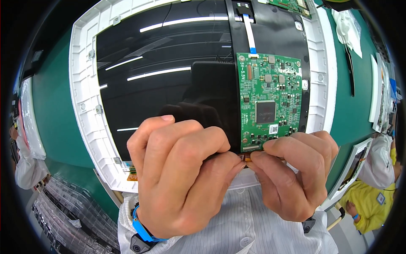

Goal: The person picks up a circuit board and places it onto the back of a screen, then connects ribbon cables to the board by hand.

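A white plastic frame (81, 91) lies in front of me with a glossy black display panel (160, 95) in it. A green circuit board (270, 84) is on the panel's right part, with a white ribbon cable (250, 36) with blue ends at its top edge. By the connector (251, 148) at the board's lower edge, my left hand (182, 173) and my right hand (296, 173) meet. Both are closed, thumbs and fingers pinching a small orange-brown flex cable (247, 158) between them. The fingers hide most of it.
The frame rests on a green work surface (50, 101). At the right lie a white cloth or bag (347, 29) and a thin black strip (350, 72). Clear plastic-wrapped panels (69, 216) stand at lower left. Co-workers are at both sides, one in a yellow top (372, 203).
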`<state>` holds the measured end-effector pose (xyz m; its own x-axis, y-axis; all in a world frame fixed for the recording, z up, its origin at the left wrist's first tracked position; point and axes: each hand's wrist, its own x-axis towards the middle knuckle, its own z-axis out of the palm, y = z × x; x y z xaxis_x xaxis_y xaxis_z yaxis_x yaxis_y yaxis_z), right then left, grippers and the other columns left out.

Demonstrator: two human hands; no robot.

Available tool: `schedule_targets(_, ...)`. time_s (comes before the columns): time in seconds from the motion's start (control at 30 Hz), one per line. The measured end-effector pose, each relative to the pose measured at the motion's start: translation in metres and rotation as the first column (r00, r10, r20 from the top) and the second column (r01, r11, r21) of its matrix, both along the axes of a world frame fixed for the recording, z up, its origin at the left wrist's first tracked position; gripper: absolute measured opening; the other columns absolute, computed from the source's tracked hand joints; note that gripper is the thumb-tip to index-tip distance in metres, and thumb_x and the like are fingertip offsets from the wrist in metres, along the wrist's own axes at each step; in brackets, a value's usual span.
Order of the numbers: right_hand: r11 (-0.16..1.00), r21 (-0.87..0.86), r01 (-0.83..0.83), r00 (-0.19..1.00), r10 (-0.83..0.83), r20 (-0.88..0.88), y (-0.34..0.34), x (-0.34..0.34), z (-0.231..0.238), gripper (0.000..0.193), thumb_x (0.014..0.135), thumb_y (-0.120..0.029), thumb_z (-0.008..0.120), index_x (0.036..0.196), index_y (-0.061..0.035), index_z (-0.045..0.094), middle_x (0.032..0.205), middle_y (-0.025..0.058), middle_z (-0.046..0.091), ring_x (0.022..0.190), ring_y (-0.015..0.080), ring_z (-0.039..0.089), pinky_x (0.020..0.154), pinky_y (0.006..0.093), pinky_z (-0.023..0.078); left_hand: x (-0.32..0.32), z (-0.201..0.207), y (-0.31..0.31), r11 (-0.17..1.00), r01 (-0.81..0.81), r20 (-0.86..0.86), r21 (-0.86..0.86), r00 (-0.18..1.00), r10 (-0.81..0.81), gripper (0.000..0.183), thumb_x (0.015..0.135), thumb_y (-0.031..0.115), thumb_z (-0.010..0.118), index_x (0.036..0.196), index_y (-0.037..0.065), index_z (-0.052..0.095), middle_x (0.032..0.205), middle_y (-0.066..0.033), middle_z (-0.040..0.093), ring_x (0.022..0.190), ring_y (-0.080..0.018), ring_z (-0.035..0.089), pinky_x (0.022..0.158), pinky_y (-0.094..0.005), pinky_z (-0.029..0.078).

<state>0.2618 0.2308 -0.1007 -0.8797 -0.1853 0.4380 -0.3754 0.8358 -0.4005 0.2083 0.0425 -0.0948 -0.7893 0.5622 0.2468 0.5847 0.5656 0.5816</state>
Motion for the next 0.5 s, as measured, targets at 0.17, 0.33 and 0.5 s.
schedule_targets(0.17, 1.000, 0.019, -0.001, 1.000, 0.002, -0.019, 0.0001, 0.0001, -0.0014, 0.029, 0.062, -0.014, 0.087, 0.088, -0.0039, 0.078, 0.095, 0.0075, 0.070, 0.075, 0.0206, 0.062, 0.065, 0.0363, 0.038, 0.0008, -0.0001, 0.0009, 1.000, -0.020, -0.003, 0.003, 1.000, 0.020, 0.025, 0.058, 0.013, 0.090, 0.075, 0.007, 0.074, 0.096, -0.0054, 0.062, 0.089, -0.0258, 0.059, 0.090, -0.0521, 0.045)
schedule_targets(0.33, 0.999, 0.055, 0.004, 0.999, -0.002, -0.034, -0.0001, 0.0009, -0.0022, 0.029, 0.063, -0.014, 0.086, 0.089, -0.0057, 0.079, 0.094, 0.0063, 0.069, 0.075, 0.0194, 0.062, 0.065, 0.0358, 0.038, 0.0013, -0.0009, 0.0027, 0.999, -0.036, -0.012, 0.014, 0.999, 0.036, 0.026, 0.056, 0.011, 0.090, 0.075, 0.007, 0.073, 0.095, -0.0051, 0.062, 0.089, -0.0256, 0.059, 0.089, -0.0520, 0.045)
schedule_targets(0.5, 0.997, 0.076, 0.031, 0.996, -0.024, -0.085, -0.0031, 0.0021, -0.0033, 0.025, 0.063, -0.012, 0.084, 0.088, -0.0087, 0.081, 0.093, 0.0035, 0.068, 0.075, 0.0182, 0.061, 0.065, 0.0357, 0.038, 0.0005, -0.0032, 0.0042, 0.998, -0.057, -0.005, 0.022, 0.998, 0.057, 0.026, 0.055, 0.011, 0.090, 0.074, 0.007, 0.073, 0.095, -0.0049, 0.062, 0.089, -0.0255, 0.059, 0.089, -0.0514, 0.046)
